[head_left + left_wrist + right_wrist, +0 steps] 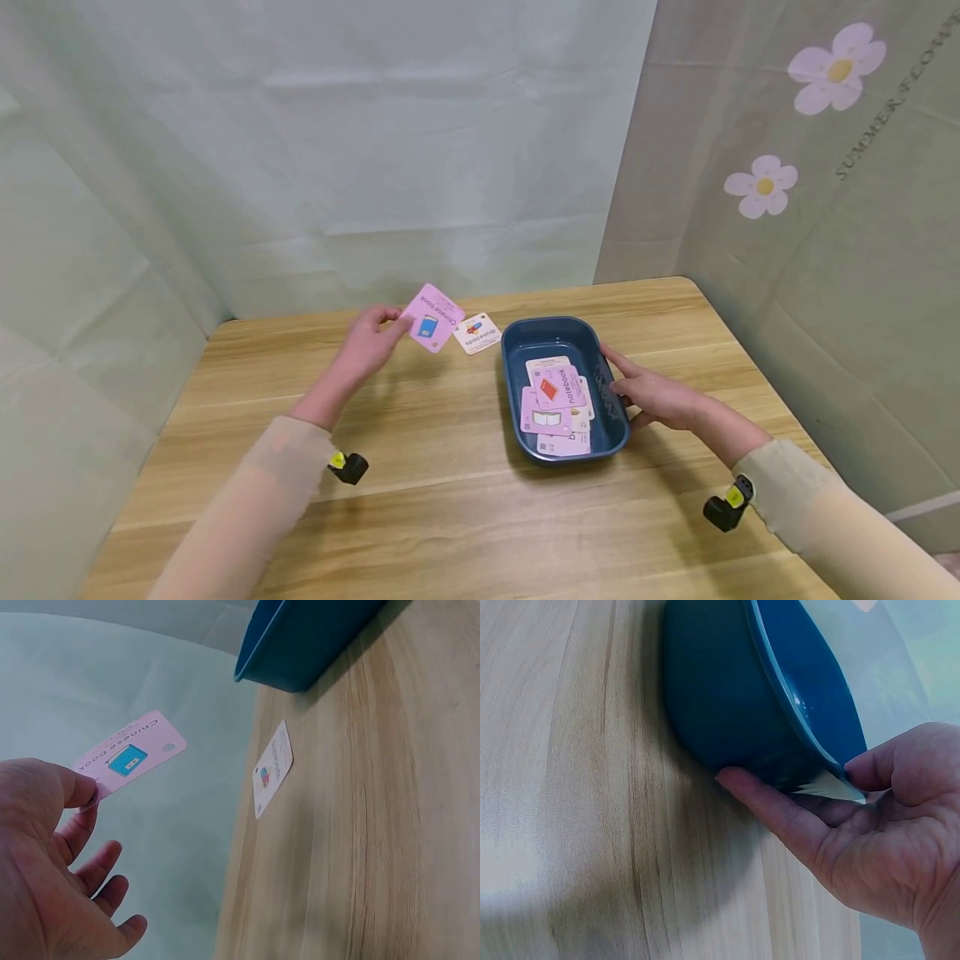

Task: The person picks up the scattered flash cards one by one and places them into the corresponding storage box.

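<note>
Between thumb and finger, my left hand (372, 340) pinches a pink card (434, 317) lettered "Chinese book", held above the table near its back edge. The left wrist view shows the other fingers of that hand spread away from the card (129, 756). Just right of it, a white "spaceship" card (477, 333) lies on the wood. My right hand (654, 394) grips the right side of a dark blue plastic bin (515, 417), thumb over the rim and fingers against the outer wall (712, 697). Inside the bin, several cards overlap, with a pink "notebook" card (558, 388) on top.
The wooden table (420, 517) carries the bin right of its middle. Pale curtains (420, 167) hang behind and at both sides of the table, with printed flowers (763, 187) at right. Each wrist wears a small black camera (349, 468).
</note>
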Tool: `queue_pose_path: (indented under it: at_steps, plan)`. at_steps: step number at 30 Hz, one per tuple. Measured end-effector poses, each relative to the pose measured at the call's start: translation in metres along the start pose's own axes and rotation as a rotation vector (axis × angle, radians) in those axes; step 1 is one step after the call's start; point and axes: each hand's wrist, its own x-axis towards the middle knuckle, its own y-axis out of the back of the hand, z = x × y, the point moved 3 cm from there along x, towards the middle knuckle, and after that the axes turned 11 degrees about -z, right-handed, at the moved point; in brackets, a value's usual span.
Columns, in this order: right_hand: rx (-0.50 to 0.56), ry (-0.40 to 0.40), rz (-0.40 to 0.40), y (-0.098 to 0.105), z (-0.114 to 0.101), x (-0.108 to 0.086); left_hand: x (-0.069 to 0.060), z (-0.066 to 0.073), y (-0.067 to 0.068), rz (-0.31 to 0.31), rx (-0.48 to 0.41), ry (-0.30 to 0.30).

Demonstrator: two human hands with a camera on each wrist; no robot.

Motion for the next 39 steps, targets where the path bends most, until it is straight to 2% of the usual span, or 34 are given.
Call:
queue_pose_path:
  at_steps: [6, 21, 39]
  plan:
    - [0.000, -0.007, 0.000, 0.000, 0.000, 0.000, 0.000, 0.007, -0.006, -0.011, -0.007, -0.025]
    - [-0.018, -0.011, 0.002, -0.001, 0.000, 0.000, -0.005, 0.023, -0.020, -0.045, 0.014, -0.044]
    - [-0.024, -0.014, 0.009, 0.000, 0.000, 0.000, -0.001, 0.045, -0.045, -0.074, 0.018, -0.144]
